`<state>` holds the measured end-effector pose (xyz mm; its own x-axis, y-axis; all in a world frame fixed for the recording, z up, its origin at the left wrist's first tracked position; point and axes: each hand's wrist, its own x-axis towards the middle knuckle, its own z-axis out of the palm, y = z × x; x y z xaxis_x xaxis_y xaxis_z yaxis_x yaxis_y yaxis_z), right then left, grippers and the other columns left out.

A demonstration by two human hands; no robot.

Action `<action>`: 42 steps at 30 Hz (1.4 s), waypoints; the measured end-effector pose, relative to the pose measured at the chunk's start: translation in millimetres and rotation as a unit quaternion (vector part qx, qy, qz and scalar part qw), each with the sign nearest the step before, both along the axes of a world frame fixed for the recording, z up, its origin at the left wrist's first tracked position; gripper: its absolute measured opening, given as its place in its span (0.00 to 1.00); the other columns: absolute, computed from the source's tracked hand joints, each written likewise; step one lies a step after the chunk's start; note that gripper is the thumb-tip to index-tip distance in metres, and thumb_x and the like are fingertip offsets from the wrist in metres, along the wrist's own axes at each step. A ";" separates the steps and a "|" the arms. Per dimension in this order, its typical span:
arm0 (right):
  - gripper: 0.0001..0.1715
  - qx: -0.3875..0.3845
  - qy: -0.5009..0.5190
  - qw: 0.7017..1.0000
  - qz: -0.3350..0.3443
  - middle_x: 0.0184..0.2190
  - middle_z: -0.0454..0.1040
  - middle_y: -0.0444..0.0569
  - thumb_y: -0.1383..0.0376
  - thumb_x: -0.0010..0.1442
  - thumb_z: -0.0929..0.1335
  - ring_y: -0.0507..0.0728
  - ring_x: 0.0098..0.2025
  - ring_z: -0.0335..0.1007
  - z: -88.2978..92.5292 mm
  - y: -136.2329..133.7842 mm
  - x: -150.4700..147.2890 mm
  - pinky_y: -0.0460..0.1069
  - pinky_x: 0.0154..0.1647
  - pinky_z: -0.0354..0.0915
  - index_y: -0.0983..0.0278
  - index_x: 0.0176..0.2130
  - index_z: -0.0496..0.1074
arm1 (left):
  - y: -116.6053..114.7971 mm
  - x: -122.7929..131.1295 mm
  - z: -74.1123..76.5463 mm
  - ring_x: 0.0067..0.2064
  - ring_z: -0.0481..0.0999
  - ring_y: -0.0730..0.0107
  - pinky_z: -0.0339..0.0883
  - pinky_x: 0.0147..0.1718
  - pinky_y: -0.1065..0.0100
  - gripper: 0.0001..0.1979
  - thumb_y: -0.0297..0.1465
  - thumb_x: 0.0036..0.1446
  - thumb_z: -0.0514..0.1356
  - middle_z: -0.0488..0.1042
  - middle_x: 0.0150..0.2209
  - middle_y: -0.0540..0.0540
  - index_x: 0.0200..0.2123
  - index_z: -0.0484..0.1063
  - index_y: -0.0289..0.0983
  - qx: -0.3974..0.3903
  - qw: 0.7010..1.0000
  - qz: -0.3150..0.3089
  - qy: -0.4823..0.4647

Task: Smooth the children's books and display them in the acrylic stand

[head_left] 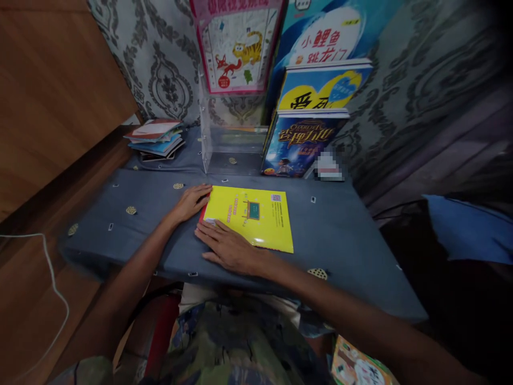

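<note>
A yellow book (264, 224) with a red spine lies flat on the dark blue tablecloth (332, 224). Its upward cover carries a small green chalkboard picture and a square code near the far right corner. My left hand (193, 202) rests at the far end of the red spine, fingers stretched toward the book's edge. Lower down, my right hand (226, 246) lies flat with outstretched fingers over the near left corner of the book. Its fingertips reach the spine side. Neither hand grips the book.
Behind stands a clear acrylic rack (205, 123) with a blue book (300, 144) and taller books upright in it. A stack of thin books (156, 140) sits at the back left. Another colourful book (356, 366) shows below the table's near edge. A white cable (54, 283) hangs at left.
</note>
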<state>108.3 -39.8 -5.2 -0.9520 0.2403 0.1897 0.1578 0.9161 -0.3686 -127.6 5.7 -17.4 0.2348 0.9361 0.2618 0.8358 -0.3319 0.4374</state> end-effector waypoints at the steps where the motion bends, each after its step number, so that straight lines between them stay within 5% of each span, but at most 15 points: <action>1: 0.35 -0.003 0.002 1.000 -0.012 0.70 0.57 0.59 0.53 0.71 0.60 0.61 0.73 0.46 0.9 -0.3 5.6 0.61 0.73 0.47 0.68 0.69 0.56 | -0.4 0.1 0.1 0.66 0.66 0.56 0.58 0.65 0.50 0.23 0.39 0.67 0.51 0.71 0.62 0.39 0.59 0.71 0.35 -0.002 1.000 0.001 0.003; 18: 0.37 -0.012 0.045 0.975 -0.216 0.71 0.54 0.56 0.55 0.71 0.59 0.63 0.73 0.46 -25.4 9.9 118.1 0.67 0.72 0.51 0.59 0.73 0.45 | -3.2 2.8 2.7 0.67 0.64 0.57 0.57 0.65 0.50 0.24 0.40 0.67 0.49 0.69 0.63 0.40 0.60 0.70 0.36 -0.012 0.999 0.011 0.035; 26: 0.33 -0.035 0.064 0.978 -0.193 0.70 0.57 0.49 0.58 0.71 0.60 0.61 0.71 0.53 -27.4 18.2 144.6 0.65 0.70 0.58 0.51 0.71 0.49 | 6.6 3.3 8.9 0.66 0.65 0.55 0.59 0.64 0.50 0.23 0.39 0.66 0.50 0.68 0.64 0.39 0.59 0.69 0.36 -0.016 0.998 0.006 0.057; 30: 0.27 0.014 0.053 0.983 -0.178 0.67 0.64 0.52 0.59 0.72 0.59 0.61 0.69 0.59 -21.6 29.4 156.0 0.64 0.68 0.61 0.55 0.68 0.60 | 6.3 6.0 12.3 0.62 0.69 0.54 0.60 0.62 0.51 0.22 0.38 0.66 0.50 0.72 0.60 0.38 0.59 0.67 0.35 -0.010 0.997 0.001 0.072; 36: 0.21 0.117 0.025 0.954 -0.274 0.62 0.69 0.59 0.60 0.71 0.60 0.68 0.62 0.67 -22.5 66.2 171.7 0.68 0.59 0.67 0.60 0.58 0.72 | -19.8 17.0 35.3 0.49 0.74 0.52 0.67 0.51 0.52 0.19 0.39 0.67 0.52 0.76 0.49 0.37 0.52 0.71 0.34 -0.005 0.981 0.001 0.192; 42: 0.21 0.094 0.038 0.942 -0.321 0.54 0.76 0.58 0.64 0.70 0.59 0.66 0.54 0.73 -22.6 110.4 160.1 0.66 0.55 0.70 0.61 0.53 0.76 | -65.3 43.7 52.1 0.40 0.74 0.59 0.69 0.40 0.60 0.14 0.38 0.69 0.52 0.76 0.37 0.42 0.37 0.72 0.37 -0.008 0.965 -0.046 0.258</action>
<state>268.4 70.7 -27.8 -0.6047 0.7166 0.3475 0.6807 0.6916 -0.2415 -83.9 -59.5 34.7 0.4131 0.9078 0.0726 0.9107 -0.4124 -0.0240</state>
